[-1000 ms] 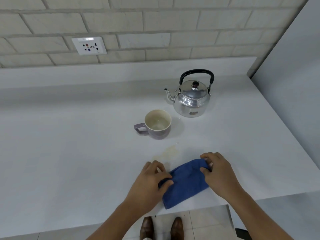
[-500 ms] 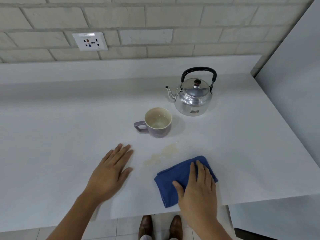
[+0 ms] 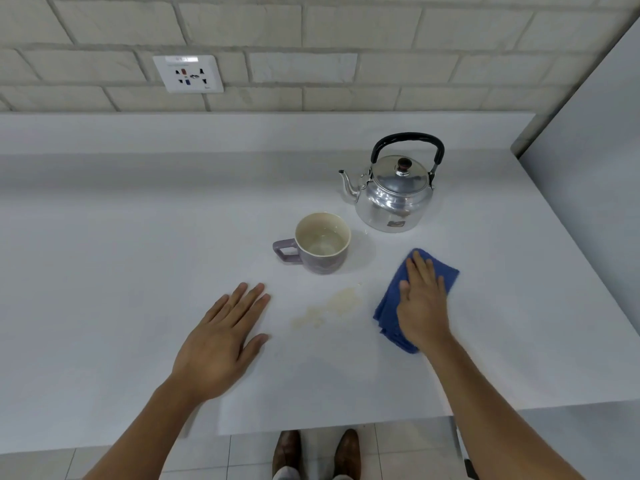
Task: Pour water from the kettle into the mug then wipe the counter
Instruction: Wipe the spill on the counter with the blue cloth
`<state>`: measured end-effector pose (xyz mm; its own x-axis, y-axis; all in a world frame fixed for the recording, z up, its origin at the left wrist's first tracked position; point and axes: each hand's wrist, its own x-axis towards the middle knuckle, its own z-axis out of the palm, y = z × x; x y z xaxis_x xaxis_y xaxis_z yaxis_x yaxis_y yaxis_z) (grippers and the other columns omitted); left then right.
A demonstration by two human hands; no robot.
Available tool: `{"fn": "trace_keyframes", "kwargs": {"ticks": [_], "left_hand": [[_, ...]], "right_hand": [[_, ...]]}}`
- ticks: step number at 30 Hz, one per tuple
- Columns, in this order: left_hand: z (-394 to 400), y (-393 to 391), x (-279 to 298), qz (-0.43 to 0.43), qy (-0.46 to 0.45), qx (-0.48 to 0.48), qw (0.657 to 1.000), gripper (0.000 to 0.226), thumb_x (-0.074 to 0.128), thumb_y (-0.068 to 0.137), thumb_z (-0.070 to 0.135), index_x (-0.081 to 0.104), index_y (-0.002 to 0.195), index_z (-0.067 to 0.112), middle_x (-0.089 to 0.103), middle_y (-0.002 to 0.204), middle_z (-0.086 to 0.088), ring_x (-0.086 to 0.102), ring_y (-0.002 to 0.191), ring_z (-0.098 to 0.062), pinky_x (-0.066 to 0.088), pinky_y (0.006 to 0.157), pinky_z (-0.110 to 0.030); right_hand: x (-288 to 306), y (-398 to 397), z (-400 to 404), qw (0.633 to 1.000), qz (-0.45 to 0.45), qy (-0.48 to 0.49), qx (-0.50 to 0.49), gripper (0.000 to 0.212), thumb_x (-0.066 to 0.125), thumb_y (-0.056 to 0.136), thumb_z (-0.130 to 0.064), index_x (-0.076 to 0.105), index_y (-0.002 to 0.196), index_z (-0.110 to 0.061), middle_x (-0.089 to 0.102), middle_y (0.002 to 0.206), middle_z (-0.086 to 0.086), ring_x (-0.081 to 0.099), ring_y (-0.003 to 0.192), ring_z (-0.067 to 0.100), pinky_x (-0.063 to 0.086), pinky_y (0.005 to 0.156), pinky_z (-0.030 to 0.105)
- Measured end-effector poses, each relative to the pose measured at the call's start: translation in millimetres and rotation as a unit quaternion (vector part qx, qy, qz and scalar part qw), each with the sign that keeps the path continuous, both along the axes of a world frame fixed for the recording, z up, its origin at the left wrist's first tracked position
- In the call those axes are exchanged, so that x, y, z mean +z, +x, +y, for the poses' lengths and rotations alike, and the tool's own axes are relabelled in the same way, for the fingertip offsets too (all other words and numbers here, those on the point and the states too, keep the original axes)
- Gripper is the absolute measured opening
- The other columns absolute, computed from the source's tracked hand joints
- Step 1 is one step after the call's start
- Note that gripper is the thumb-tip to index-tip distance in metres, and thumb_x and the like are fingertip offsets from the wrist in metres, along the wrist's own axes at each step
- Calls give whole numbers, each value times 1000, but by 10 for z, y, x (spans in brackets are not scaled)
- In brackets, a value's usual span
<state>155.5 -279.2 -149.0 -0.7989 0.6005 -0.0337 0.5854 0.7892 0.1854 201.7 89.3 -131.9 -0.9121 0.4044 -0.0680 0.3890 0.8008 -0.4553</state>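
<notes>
A shiny steel kettle point(image 3: 393, 197) with a black handle stands upright at the back right of the white counter point(image 3: 121, 265). In front of it sits a purple mug point(image 3: 320, 244), handle to the left, with a little water inside. A yellowish wet stain point(image 3: 332, 304) lies on the counter in front of the mug. My right hand point(image 3: 420, 303) presses flat on a folded blue cloth point(image 3: 389, 299), just right of the stain and below the kettle. My left hand point(image 3: 225, 337) rests flat on the counter, fingers spread, left of the stain, holding nothing.
A brick wall with a white power socket point(image 3: 188, 73) runs behind the counter. A grey panel point(image 3: 595, 168) closes off the right side. The counter's front edge is near my body, and brown shoes point(image 3: 313, 452) show on the tiled floor below.
My right hand has slid the blue cloth forward and to the right, up beside the mug. My left hand, off the cloth since a second ago, stays flat on the counter.
</notes>
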Motion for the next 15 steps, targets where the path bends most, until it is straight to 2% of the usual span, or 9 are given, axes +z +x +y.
{"fn": "trace_keyframes", "kwargs": {"ticks": [4, 6, 8, 12, 15], "left_hand": [[0, 13, 10, 0, 0, 3, 1000, 64, 26, 108, 56, 9, 165, 32, 4, 175, 15, -1, 162, -10, 7, 129, -34], [1, 12, 13, -1, -1, 2, 1000, 64, 26, 108, 56, 10, 165, 32, 5, 175, 14, -1, 162, -11, 7, 129, -34], [0, 7, 19, -2, 0, 1, 1000, 64, 27, 108, 56, 10, 165, 32, 6, 175, 14, 0, 162, -11, 6, 129, -33], [6, 0, 32, -3, 0, 0, 1000, 65, 26, 107, 56, 11, 165, 32, 6, 175, 14, -1, 162, -10, 7, 129, -33], [8, 4, 45, -3, 3, 1, 1000, 65, 26, 107, 56, 12, 165, 31, 6, 174, 13, -1, 162, -11, 8, 129, -34]], "right_hand": [[-24, -17, -405, 991, 12, 16, 131, 59, 39, 107, -17, 15, 161, -8, 9, 170, 2, 2, 157, 20, 3, 126, 35], [-53, 200, -464, 980, 1, 34, 194, 62, 35, 108, -25, 7, 162, -17, 0, 170, -6, -7, 156, 10, 3, 126, 34], [-76, 472, -359, 975, -15, 53, 215, 61, 27, 107, -35, 3, 162, -25, -4, 169, -12, -13, 154, 5, 2, 127, 35], [-68, 760, 70, 988, -26, 50, 142, 62, 21, 103, -47, 0, 160, -31, -7, 168, -16, -13, 154, 5, -2, 126, 33], [-81, 547, 241, 997, -29, 38, 67, 65, 30, 106, -39, 1, 161, -22, -5, 170, -8, -10, 155, 9, -6, 123, 30]]}}
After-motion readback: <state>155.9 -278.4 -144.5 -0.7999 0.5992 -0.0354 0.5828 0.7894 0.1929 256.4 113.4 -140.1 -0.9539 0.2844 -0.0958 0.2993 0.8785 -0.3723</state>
